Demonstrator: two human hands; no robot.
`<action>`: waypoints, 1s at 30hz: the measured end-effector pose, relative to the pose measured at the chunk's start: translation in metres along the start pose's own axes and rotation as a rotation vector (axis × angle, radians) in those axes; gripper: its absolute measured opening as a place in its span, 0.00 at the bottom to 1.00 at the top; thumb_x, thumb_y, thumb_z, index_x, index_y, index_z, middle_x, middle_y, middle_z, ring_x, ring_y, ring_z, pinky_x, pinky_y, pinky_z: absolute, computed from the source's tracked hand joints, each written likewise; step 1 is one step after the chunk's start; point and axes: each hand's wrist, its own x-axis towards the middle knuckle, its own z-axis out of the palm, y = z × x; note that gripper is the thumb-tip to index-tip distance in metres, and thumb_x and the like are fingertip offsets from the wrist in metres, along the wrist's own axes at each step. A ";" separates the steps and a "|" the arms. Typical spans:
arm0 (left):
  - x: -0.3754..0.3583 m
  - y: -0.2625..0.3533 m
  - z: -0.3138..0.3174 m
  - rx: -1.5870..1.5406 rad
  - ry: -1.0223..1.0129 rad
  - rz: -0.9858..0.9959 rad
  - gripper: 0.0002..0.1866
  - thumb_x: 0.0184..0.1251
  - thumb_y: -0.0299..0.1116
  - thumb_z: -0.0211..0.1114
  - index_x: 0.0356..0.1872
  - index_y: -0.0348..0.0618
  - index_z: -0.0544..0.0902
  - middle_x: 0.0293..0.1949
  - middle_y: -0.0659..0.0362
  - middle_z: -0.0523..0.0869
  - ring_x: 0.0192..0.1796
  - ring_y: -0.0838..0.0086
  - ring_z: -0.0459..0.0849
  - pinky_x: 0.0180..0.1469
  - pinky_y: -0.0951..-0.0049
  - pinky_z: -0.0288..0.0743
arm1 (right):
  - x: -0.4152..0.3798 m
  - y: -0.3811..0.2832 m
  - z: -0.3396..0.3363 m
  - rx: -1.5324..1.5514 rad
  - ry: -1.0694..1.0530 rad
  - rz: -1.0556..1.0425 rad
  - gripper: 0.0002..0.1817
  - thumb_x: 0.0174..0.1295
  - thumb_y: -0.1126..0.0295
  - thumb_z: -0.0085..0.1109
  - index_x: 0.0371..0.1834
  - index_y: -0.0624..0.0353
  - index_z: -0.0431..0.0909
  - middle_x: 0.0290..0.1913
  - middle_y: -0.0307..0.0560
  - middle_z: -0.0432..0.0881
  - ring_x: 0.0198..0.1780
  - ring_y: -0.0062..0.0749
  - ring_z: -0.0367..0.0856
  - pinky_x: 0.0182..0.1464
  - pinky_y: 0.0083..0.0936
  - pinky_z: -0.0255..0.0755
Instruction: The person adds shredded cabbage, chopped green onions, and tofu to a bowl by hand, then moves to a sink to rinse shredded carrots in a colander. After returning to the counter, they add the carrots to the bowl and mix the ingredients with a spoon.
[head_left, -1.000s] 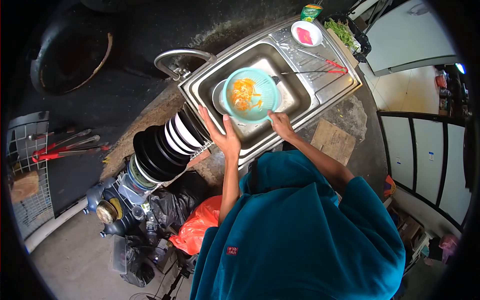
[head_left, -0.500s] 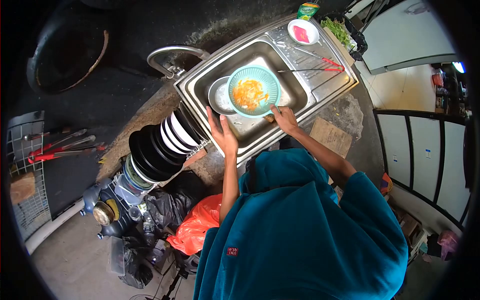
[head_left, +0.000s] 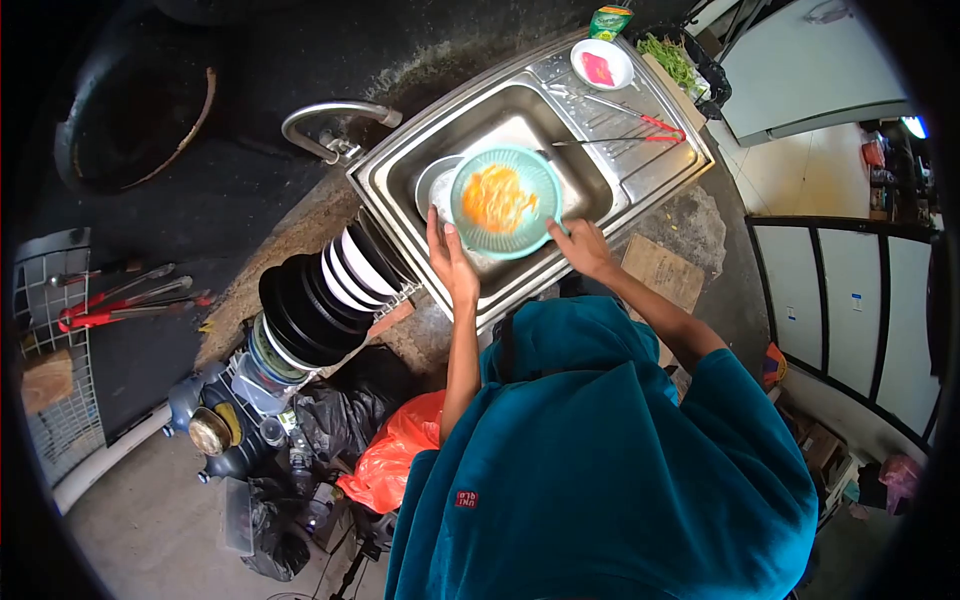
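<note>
A light green plastic colander (head_left: pixel 541 178) is held over the sink basin (head_left: pixel 515 97), with orange and pale shreds (head_left: pixel 497 198) inside, blurred by motion. My right hand (head_left: pixel 585 248) grips its near right rim. My left hand (head_left: pixel 453 268) is open beside the colander's lower left, fingers stretched out and fingertips right at the rim. Behind the colander's left side is a metal bowl (head_left: pixel 427 188), partly covered in this view. A dark-handled utensil shows just past the colander's far right rim.
A curved faucet (head_left: pixel 340 112) stands at the sink's far left. Red-handled tongs (head_left: pixel 655 128) and a white bowl (head_left: pixel 622 62) with a pink item lie on the drainboard. Black and white plates (head_left: pixel 310 310) fill a rack at left. A red plastic bag (head_left: pixel 395 450) sits below.
The colander has moved slightly toward me, and the shreds inside have shifted and blurred. My right hand moved with it; my left hand stays open, now closer to the rim.
</note>
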 end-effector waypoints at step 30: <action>0.007 0.028 -0.016 0.129 -0.299 -0.106 0.32 0.71 0.46 0.50 0.69 0.35 0.59 0.70 0.44 0.60 0.72 0.59 0.57 0.73 0.64 0.45 | -0.017 0.005 0.041 0.365 -0.080 0.148 0.31 0.66 0.49 0.45 0.22 0.71 0.74 0.15 0.51 0.71 0.22 0.34 0.72 0.32 0.36 0.66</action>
